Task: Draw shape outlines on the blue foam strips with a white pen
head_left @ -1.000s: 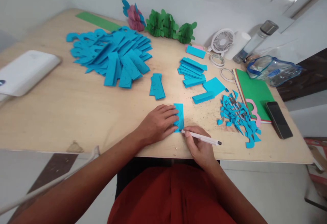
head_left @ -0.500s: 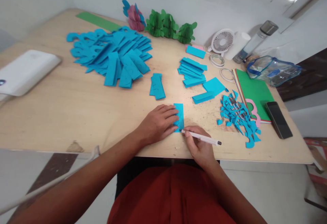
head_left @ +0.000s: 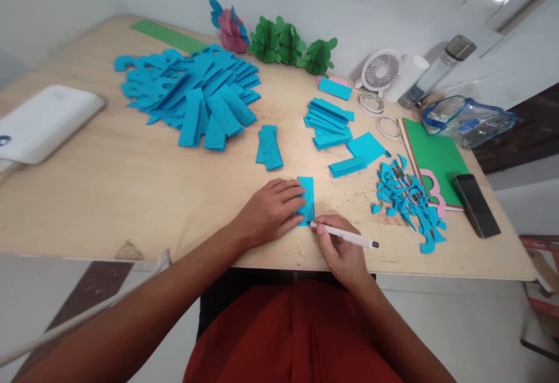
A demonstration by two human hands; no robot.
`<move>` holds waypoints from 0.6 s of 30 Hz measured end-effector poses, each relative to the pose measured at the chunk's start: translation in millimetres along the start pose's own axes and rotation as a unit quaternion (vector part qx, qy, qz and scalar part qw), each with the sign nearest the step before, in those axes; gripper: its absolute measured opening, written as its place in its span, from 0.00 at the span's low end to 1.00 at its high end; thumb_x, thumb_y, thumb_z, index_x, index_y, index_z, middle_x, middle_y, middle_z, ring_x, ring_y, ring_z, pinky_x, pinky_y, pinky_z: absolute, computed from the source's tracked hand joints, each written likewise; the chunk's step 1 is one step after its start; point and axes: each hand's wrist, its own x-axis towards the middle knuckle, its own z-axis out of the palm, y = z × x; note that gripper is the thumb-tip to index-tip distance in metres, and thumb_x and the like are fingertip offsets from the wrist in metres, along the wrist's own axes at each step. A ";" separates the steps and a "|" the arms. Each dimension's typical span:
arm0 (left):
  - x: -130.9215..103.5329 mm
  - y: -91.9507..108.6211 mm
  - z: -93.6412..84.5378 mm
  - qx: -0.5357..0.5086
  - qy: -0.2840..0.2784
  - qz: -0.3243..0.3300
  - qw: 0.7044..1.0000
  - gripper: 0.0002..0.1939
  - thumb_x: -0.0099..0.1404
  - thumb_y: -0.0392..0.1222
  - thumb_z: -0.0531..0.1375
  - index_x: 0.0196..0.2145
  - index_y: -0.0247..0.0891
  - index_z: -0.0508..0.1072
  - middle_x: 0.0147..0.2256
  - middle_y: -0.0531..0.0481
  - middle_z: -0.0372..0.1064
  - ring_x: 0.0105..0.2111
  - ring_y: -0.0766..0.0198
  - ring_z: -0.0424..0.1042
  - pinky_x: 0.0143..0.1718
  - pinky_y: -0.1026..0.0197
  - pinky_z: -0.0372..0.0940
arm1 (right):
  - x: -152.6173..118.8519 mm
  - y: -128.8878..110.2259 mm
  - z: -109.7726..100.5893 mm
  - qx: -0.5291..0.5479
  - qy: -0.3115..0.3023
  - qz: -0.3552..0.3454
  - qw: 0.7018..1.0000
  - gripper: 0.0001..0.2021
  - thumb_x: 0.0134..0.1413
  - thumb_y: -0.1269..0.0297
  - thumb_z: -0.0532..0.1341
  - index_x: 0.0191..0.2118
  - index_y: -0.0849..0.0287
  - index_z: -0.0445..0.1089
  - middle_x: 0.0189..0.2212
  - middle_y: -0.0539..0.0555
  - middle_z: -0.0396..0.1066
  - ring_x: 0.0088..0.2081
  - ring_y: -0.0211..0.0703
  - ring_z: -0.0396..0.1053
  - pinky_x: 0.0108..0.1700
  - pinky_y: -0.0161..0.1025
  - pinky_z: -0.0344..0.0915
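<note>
A small blue paper strip (head_left: 308, 199) with drawn curved lines lies near the table's front edge. My left hand (head_left: 273, 211) lies flat, its fingertips resting on the strip's left side. In my right hand (head_left: 343, 249) is a white pen (head_left: 349, 236), its tip at the strip's lower right corner. Just beyond are two overlapping blue pieces (head_left: 269, 148). Folded blue strips (head_left: 328, 122) lie farther back, and a large pile of cut blue paper (head_left: 187, 86) spreads at the back left.
Blue scraps (head_left: 408, 197), a green sheet stack (head_left: 437, 159) and a phone (head_left: 477, 205) lie on the right. Along the back stand green paper shapes (head_left: 277, 42), a fan (head_left: 379, 71) and a bottle (head_left: 437, 71). A white device (head_left: 48, 121) sits at far left.
</note>
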 end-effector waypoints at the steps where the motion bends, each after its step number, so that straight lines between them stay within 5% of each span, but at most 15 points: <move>1: 0.1 -0.1 0.1 0.000 0.001 0.001 1.000 0.10 0.69 0.41 0.56 0.42 0.37 0.75 0.49 0.41 0.74 0.54 0.49 0.69 0.55 0.46 0.65 | 0.0 -0.1 0.0 0.000 0.000 -0.001 1.000 0.08 0.61 0.67 0.56 0.38 0.56 0.73 0.33 0.54 0.78 0.36 0.46 0.75 0.40 0.45 0.71; 18: 0.3 0.1 -0.4 0.001 0.000 0.002 1.000 0.10 0.69 0.42 0.56 0.42 0.36 0.75 0.49 0.41 0.74 0.54 0.49 0.69 0.55 0.46 0.64 | 0.1 -0.9 -0.2 -0.002 0.002 -0.006 1.000 0.08 0.62 0.67 0.56 0.38 0.57 0.72 0.33 0.55 0.77 0.36 0.46 0.75 0.40 0.45 0.71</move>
